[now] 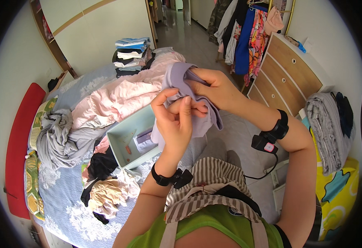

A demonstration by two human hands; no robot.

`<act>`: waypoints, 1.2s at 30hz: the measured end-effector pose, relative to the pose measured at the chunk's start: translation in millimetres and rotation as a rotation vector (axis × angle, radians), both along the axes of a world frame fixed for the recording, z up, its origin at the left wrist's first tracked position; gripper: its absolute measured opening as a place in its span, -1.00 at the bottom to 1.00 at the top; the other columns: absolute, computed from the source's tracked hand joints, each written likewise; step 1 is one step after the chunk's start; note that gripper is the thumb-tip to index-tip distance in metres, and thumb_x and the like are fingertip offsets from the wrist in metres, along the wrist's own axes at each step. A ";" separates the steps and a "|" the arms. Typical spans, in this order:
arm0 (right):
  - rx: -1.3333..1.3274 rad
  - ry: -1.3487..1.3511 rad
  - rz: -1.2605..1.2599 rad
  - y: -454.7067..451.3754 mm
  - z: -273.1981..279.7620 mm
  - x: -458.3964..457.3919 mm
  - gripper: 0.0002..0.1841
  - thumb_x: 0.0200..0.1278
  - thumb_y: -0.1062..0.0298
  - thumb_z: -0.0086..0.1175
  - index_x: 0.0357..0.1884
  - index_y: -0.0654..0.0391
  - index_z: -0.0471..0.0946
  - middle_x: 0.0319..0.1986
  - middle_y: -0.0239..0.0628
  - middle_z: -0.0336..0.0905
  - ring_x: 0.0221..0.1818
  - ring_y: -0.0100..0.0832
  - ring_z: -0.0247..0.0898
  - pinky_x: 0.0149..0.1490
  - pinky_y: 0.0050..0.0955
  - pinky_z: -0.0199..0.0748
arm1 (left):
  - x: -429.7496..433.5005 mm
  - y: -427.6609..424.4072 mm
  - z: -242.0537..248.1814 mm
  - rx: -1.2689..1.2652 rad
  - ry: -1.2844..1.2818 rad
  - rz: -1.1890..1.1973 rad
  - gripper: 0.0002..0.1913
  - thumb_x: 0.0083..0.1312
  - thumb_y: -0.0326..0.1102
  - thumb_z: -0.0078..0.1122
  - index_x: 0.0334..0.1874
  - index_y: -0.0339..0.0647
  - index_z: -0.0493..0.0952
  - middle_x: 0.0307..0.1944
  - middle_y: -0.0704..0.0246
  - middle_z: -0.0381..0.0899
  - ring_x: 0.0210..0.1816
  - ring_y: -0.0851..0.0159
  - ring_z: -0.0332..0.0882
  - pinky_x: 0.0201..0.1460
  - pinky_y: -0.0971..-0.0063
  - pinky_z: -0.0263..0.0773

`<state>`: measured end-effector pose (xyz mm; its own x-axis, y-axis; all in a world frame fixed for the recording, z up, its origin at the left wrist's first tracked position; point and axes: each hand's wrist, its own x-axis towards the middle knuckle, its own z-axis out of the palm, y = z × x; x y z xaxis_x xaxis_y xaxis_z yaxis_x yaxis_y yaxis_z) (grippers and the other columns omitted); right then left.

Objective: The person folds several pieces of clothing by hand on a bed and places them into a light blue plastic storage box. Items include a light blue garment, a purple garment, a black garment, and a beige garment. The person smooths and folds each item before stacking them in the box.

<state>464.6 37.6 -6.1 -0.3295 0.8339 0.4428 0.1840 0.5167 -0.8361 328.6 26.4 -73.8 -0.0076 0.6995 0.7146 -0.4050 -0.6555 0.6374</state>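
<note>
A light purple cloth garment (178, 77) hangs from my hands in front of me, partly bunched. My right hand (213, 88) grips its upper edge between thumb and fingers. My left hand (176, 119) is at its near side, fingertips curled against the fabric; whether they pinch it is hidden. Behind and left of the garment, a pale green storage bin (114, 152) sits on the bed, with folded purple and whitish cloth (145, 141) inside. Beside the bin lies a loose heap of beige, black and white clothes (108, 192).
A stack of folded clothes (133, 57), a pink quilt (106, 99) and a crumpled grey blanket (58, 136) lie on the bed. At the right are a wooden drawer chest (287, 71), hanging clothes (246, 40) and a folded grey quilt (326, 133).
</note>
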 end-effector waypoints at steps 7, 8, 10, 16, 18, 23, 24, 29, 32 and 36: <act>0.236 -0.131 -0.135 6.0 -10.1 0.2 -0.76 0.29 0.38 0.13 -0.03 0.18 0.62 -0.22 -0.26 0.70 -0.25 -0.63 0.52 -0.10 -0.58 0.48 | -38.2 -1.7 22.6 0.321 0.519 0.795 -0.60 -0.09 -0.38 0.55 -0.28 -0.26 0.47 -0.39 0.36 0.57 -0.47 0.33 0.42 -0.41 0.58 0.32; 0.243 -0.112 -0.090 6.4 -9.9 0.9 -0.76 0.28 0.36 0.15 -0.03 0.16 0.63 -0.21 -0.25 0.70 -0.25 -0.62 0.53 -0.11 -0.58 0.48 | -41.6 3.5 25.7 0.371 0.518 0.936 -0.56 -0.11 -0.36 0.56 -0.24 -0.27 0.48 -0.31 0.33 0.57 -0.41 0.28 0.43 -0.36 0.56 0.34; 0.220 -0.099 -0.031 6.9 -6.9 1.7 -0.74 0.26 0.32 0.18 -0.03 0.13 0.63 -0.21 -0.22 0.69 -0.25 -0.61 0.55 -0.12 -0.58 0.47 | -45.3 15.7 29.8 0.331 0.440 0.824 -0.46 -0.14 -0.32 0.58 -0.12 -0.30 0.49 -0.11 0.29 0.54 -0.24 0.29 0.46 -0.23 0.53 0.36; 0.165 -0.321 0.047 5.8 11.0 -1.4 -0.72 0.26 0.10 0.19 -0.14 0.06 0.69 -0.38 -0.30 0.68 -0.38 -0.63 0.49 -0.23 -0.53 0.42 | -61.3 28.2 13.1 -0.198 0.575 -0.108 -0.60 0.16 -0.19 0.40 -0.10 -0.35 0.55 -0.24 0.37 0.62 -0.22 0.51 0.49 -0.19 0.54 0.42; 0.101 -0.425 0.037 4.0 13.9 -1.4 -0.72 0.28 0.09 0.15 -0.19 0.09 0.68 -0.44 -0.29 0.65 -0.41 -0.60 0.47 -0.25 -0.50 0.40 | -65.2 28.4 4.2 -0.326 0.770 -0.108 -0.58 0.34 -0.04 0.19 -0.07 -0.34 0.55 -0.25 0.38 0.61 -0.23 0.51 0.49 -0.18 0.56 0.43; 0.091 -0.406 0.107 2.8 7.4 -4.9 -0.73 0.35 0.19 -0.03 -0.27 0.15 0.61 -0.52 -0.23 0.57 -0.47 -0.40 0.46 -0.28 -0.38 0.39 | -60.5 18.5 -13.8 -0.579 0.345 -0.348 -0.55 0.33 -0.06 0.22 0.04 -0.34 0.48 -0.18 0.41 0.58 -0.21 0.50 0.49 -0.16 0.60 0.42; 0.095 -0.458 0.128 3.5 6.0 -5.6 -0.74 0.34 0.20 -0.05 -0.26 0.15 0.60 -0.52 -0.22 0.56 -0.48 -0.36 0.45 -0.29 -0.36 0.39 | -58.8 16.8 -15.3 -0.527 0.309 -0.373 -0.56 0.32 -0.08 0.24 0.04 -0.32 0.48 -0.17 0.43 0.58 -0.20 0.50 0.48 -0.14 0.61 0.41; 0.190 -0.660 0.111 7.8 5.9 -9.0 -0.75 0.27 0.23 -0.05 -0.34 0.15 0.59 -0.56 -0.20 0.53 -0.53 -0.29 0.43 -0.35 -0.32 0.36 | -51.5 18.5 -16.2 -0.407 0.156 -0.446 -0.66 0.22 -0.31 0.37 -0.02 -0.30 0.53 -0.14 0.46 0.57 -0.12 0.51 0.46 -0.04 0.64 0.36; 0.150 -0.638 0.128 7.8 10.4 -8.8 -0.74 0.23 0.19 0.00 -0.41 0.15 0.60 -0.60 -0.18 0.51 -0.57 -0.30 0.43 -0.42 -0.33 0.32 | -49.0 21.9 -15.2 -0.359 0.225 -0.395 -0.63 0.12 -0.39 0.43 -0.05 -0.31 0.54 -0.17 0.45 0.60 -0.14 0.50 0.49 -0.05 0.60 0.40; 0.134 -0.684 0.064 8.9 12.3 -10.3 -0.75 0.16 0.17 0.07 -0.47 0.15 0.60 -0.65 -0.22 0.50 -0.62 -0.32 0.40 -0.47 -0.31 0.26 | -42.6 27.7 -15.1 -0.276 0.388 -0.189 -0.56 -0.01 -0.43 0.51 -0.07 -0.31 0.54 -0.21 0.41 0.63 -0.18 0.49 0.52 -0.09 0.55 0.44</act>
<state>454.2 46.5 6.2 -0.6177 0.7562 0.2159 0.6121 0.6347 -0.4717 286.1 54.1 -88.9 0.3662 0.8262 0.4282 -0.1997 -0.3797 0.9033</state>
